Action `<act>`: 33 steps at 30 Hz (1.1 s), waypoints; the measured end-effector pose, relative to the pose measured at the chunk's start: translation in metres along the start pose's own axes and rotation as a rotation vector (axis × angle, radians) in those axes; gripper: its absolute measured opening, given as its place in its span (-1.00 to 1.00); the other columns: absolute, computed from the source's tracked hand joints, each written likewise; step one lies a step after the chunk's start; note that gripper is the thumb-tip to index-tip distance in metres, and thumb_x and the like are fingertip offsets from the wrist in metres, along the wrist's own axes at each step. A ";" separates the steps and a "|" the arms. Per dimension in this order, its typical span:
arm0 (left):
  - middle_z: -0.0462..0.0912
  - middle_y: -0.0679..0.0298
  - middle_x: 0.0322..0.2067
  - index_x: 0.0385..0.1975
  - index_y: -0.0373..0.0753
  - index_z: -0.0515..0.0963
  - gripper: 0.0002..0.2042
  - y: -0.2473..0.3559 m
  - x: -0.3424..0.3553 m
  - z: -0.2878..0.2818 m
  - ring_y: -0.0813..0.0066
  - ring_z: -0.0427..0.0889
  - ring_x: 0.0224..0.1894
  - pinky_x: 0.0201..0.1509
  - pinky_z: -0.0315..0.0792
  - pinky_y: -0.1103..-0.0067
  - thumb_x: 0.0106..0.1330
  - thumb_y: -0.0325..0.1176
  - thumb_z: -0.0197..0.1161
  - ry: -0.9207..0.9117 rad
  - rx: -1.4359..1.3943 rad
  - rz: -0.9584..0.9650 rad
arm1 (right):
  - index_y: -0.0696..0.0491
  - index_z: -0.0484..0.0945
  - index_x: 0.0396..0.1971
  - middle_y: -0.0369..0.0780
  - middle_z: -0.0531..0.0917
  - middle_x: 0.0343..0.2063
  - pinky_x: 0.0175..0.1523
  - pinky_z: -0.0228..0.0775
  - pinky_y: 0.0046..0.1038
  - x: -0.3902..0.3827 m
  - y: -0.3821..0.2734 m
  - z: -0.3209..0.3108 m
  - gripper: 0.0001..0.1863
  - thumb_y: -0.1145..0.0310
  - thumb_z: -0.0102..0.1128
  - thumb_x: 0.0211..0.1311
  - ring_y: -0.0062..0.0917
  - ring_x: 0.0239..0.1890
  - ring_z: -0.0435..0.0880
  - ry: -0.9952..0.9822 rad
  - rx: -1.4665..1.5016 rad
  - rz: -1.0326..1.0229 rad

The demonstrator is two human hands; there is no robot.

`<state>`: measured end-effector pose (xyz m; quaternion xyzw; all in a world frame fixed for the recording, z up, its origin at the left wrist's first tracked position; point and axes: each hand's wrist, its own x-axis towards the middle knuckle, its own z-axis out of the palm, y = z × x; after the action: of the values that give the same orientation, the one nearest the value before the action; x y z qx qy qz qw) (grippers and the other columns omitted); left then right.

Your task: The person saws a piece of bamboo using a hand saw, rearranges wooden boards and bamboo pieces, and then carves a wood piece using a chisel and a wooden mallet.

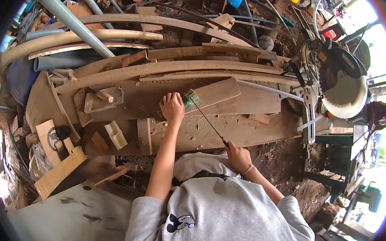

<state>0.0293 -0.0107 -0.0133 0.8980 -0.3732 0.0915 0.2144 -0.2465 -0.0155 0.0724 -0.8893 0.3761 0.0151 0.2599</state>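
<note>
We had our left hand (173, 107) clasped over a short green cylinder (190, 98), its near end poking out just to the right of our fingers. Our right hand (239, 156), nearer our body and to the right of that clasp, was curled around the dark handle of a thin-bladed tool (209, 123). From this grip the blade slanted forward and left to the cylinder, its far end meeting the green surface beside our left hand; we could not tell whether it had cut in. Right of our left hand's hold, beyond the blade, a flat plank (220, 91) lay on the workbench (247, 132). Left of the same hold sat a wooden block (104, 100) and, closer to us, a pale grooved piece (115, 135). Well to the right of both grips stood a circular saw (345, 92) with a white guard.
</note>
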 end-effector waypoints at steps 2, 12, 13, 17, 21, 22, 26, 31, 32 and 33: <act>0.48 0.27 -0.47 -0.54 -0.22 0.48 -0.79 -0.002 -0.002 0.001 0.28 0.42 -0.34 -0.18 0.28 0.37 0.18 -0.28 -0.06 0.072 -0.025 0.001 | 0.05 0.31 -0.40 -0.04 0.46 -0.77 -0.57 0.29 -0.15 0.008 0.003 0.008 -0.83 0.26 -0.12 0.16 -0.11 -0.66 0.47 -0.022 -0.022 -0.019; 0.47 0.21 -0.44 -0.59 -0.26 0.51 -0.79 0.001 0.005 0.004 0.30 0.44 -0.33 -0.16 0.28 0.40 0.09 -0.31 -0.04 0.061 0.053 0.010 | 0.09 0.34 -0.37 0.02 0.47 -0.74 -0.57 0.27 -0.09 0.110 -0.013 0.069 -0.83 0.30 -0.13 0.17 -0.04 -0.65 0.46 0.079 0.064 -0.042; 0.47 0.21 -0.44 -0.59 -0.26 0.51 -0.79 -0.002 0.003 0.004 0.30 0.44 -0.33 -0.16 0.28 0.40 0.09 -0.31 -0.04 0.056 0.056 -0.008 | 0.09 0.34 -0.37 0.02 0.47 -0.74 -0.57 0.27 -0.09 0.090 -0.003 0.071 -0.83 0.30 -0.13 0.17 -0.04 -0.65 0.46 0.062 0.058 -0.050; 0.43 0.23 -0.45 -0.60 -0.24 0.50 -0.80 -0.002 0.002 0.002 0.29 0.44 -0.33 -0.17 0.29 0.40 0.10 -0.32 -0.05 0.054 0.069 -0.019 | 0.07 0.31 -0.36 0.03 0.47 -0.73 -0.56 0.29 -0.08 0.041 0.016 0.059 -0.83 0.29 -0.13 0.16 -0.02 -0.63 0.47 -0.019 0.067 0.033; 0.43 0.23 -0.44 -0.58 -0.24 0.49 -0.80 0.002 0.002 0.000 0.29 0.44 -0.34 -0.19 0.30 0.40 0.12 -0.33 -0.07 0.033 0.056 0.019 | 0.03 0.31 -0.30 0.04 0.50 -0.69 -0.52 0.33 -0.08 0.089 -0.018 0.050 -0.81 0.26 -0.11 0.14 0.00 -0.60 0.48 -0.004 0.089 0.013; 0.43 0.23 -0.44 -0.58 -0.24 0.49 -0.80 0.004 0.001 0.001 0.29 0.44 -0.34 -0.19 0.30 0.40 0.12 -0.33 -0.07 0.028 0.056 0.022 | 0.03 0.31 -0.30 0.04 0.50 -0.69 -0.52 0.33 -0.08 0.087 -0.018 0.050 -0.81 0.26 -0.11 0.14 0.00 -0.60 0.48 -0.006 0.092 0.017; 0.42 0.22 -0.47 -0.58 -0.27 0.49 -0.79 -0.008 -0.002 0.007 0.30 0.44 -0.36 -0.21 0.30 0.40 0.13 -0.35 -0.08 0.064 0.107 -0.012 | 0.10 0.34 -0.31 0.04 0.48 -0.72 -0.55 0.29 -0.08 0.041 -0.012 0.040 -0.81 0.31 -0.08 0.14 -0.01 -0.63 0.45 -0.044 0.042 0.083; 0.43 0.23 -0.47 -0.59 -0.27 0.50 -0.78 -0.005 -0.001 -0.001 0.30 0.44 -0.35 -0.19 0.30 0.40 0.14 -0.34 -0.08 0.095 0.057 0.014 | 0.09 0.35 -0.31 0.07 0.49 -0.68 -0.53 0.30 -0.06 0.033 -0.021 0.024 -0.80 0.29 -0.10 0.15 0.00 -0.59 0.47 -0.056 0.017 0.091; 0.43 0.24 -0.47 -0.58 -0.25 0.51 -0.77 -0.003 0.002 -0.001 0.29 0.43 -0.34 -0.18 0.29 0.37 0.14 -0.33 -0.08 0.047 0.050 0.020 | 0.09 0.35 -0.31 0.07 0.49 -0.67 -0.53 0.29 -0.05 0.060 -0.023 0.027 -0.79 0.28 -0.12 0.16 0.01 -0.58 0.47 -0.029 0.030 0.061; 0.43 0.24 -0.47 -0.58 -0.25 0.51 -0.77 0.001 0.004 0.001 0.29 0.43 -0.34 -0.18 0.29 0.37 0.14 -0.33 -0.08 0.053 0.040 0.035 | 0.05 0.34 -0.28 0.05 0.49 -0.69 -0.53 0.31 -0.07 0.089 -0.027 0.036 -0.79 0.27 -0.13 0.15 0.00 -0.59 0.47 -0.010 0.025 0.044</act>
<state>0.0315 -0.0144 -0.0128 0.8927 -0.3813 0.1265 0.2043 -0.1578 -0.0415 0.0334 -0.8773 0.3946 0.0204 0.2723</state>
